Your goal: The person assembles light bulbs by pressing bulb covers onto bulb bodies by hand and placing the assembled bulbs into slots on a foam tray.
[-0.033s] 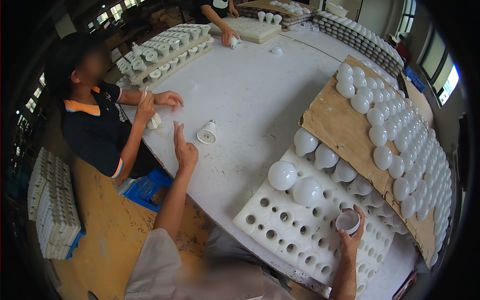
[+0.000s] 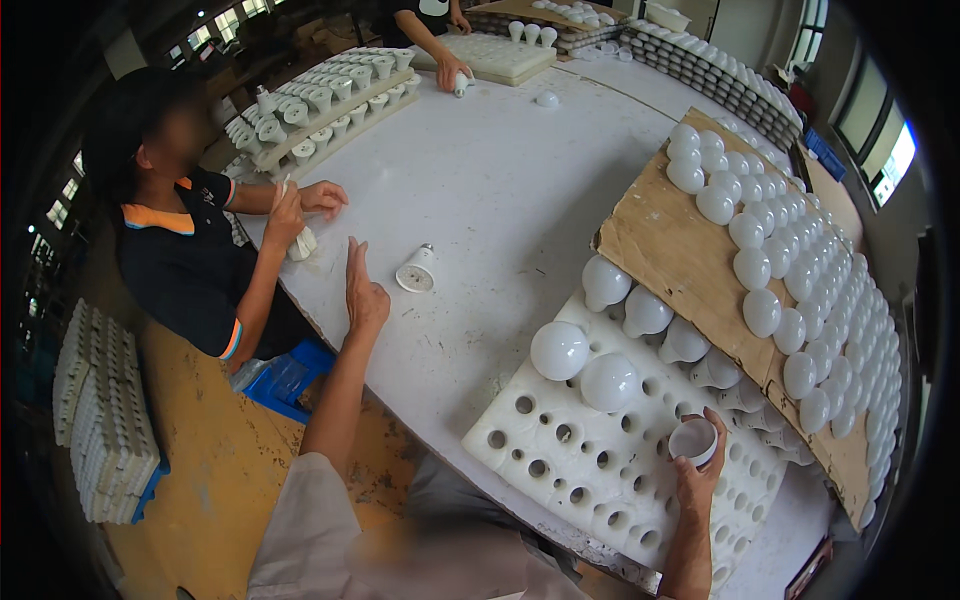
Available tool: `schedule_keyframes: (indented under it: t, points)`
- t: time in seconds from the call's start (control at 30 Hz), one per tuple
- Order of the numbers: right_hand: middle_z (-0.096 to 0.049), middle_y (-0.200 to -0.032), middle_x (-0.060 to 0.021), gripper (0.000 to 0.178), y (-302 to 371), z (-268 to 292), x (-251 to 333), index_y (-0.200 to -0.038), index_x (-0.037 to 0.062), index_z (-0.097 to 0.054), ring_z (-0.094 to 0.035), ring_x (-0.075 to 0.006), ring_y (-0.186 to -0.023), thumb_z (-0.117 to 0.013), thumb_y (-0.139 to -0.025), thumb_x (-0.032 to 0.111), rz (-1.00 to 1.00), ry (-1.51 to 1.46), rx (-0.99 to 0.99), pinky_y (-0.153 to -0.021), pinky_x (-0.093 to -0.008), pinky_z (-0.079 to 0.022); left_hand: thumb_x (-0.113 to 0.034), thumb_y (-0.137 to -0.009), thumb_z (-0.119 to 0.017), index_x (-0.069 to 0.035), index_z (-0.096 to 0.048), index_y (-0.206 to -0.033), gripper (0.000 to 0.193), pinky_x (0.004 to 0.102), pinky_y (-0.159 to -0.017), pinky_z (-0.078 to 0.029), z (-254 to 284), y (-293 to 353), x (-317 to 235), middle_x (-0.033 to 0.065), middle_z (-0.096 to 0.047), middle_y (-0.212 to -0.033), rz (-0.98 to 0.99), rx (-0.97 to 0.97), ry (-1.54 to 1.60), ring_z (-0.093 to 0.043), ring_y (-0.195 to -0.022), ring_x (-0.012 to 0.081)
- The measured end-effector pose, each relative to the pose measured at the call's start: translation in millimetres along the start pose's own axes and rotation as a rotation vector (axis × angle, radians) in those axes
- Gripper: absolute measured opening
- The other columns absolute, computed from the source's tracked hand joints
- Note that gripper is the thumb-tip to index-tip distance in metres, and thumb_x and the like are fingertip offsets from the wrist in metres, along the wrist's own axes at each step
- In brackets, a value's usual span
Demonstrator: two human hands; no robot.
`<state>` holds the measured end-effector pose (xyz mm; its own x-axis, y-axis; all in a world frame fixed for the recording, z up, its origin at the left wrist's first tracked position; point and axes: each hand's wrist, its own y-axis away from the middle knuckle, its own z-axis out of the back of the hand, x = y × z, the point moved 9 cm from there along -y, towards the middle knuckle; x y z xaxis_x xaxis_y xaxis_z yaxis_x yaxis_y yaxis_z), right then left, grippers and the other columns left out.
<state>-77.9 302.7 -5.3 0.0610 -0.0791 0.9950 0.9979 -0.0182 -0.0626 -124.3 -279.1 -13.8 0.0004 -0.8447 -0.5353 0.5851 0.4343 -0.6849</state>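
Observation:
My left hand (image 2: pixel 369 298) is raised over the table's left edge, fingers stretched out and holding nothing. Just right of it, a white bulb body (image 2: pixel 416 270) without its dome lies tilted on the table, its wide open end facing me. In my right hand (image 2: pixel 700 470) is a white bulb dome (image 2: pixel 692 441), hollow side up, with thumb and fingers around its rim. That hand is above a white foam tray (image 2: pixel 590 470) full of round holes. Two finished-looking round bulbs (image 2: pixel 560 350) sit at the tray's far left part.
A brown board (image 2: pixel 640 220) carrying rows of white domes rests over more bulbs at right. A co-worker (image 2: pixel 180 230) at left holds a whitish item. Another person's hand (image 2: pixel 455 75) grips a bulb at the far side. Racks of bulb bodies (image 2: pixel 320 100) stand far left.
The whole view has shifted slightly. The co-worker's free hand at left has drawn back a little, and the far person's bulb has tilted more upright. My hands keep their poses.

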Motion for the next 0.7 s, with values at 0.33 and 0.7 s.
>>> schedule_keyframes:
  t: [0.33, 0.7]
  points:
    - [-0.055, -0.121, -0.0097, 0.081, -3.4, -3.8, -5.2, -0.136, 0.0058, -0.038, -0.053, -0.0188, -0.11, -0.08, -0.068, 0.019, 0.022, 0.043, 0.083, -0.095, -0.0336, -0.043, 0.007, -0.07, -0.06, -0.008, -0.037, -0.14, 0.075, 0.0417, -0.11, -0.032, -174.0, 41.1, -140.7, 0.0193, -0.03, -0.149, -0.608, 1.119, 0.011, -0.03, -0.137, 0.0367]
    - [-0.056, -0.122, -0.0091, 0.088, 6.3, 14.9, 8.0, -0.139, 0.0088, -0.032, -0.052, -0.019, -0.114, -0.082, -0.066, 0.013, 0.017, -0.143, 0.077, -0.098, -0.0331, -0.042, -0.004, -0.078, -0.068, 0.007, -0.051, -0.123, 0.049, 0.0316, -0.087, -0.05, -123.4, 31.5, -79.0, 0.0202, -0.061, -0.121, 0.267, 0.822, 0.335, -0.064, -0.096, 0.0229]
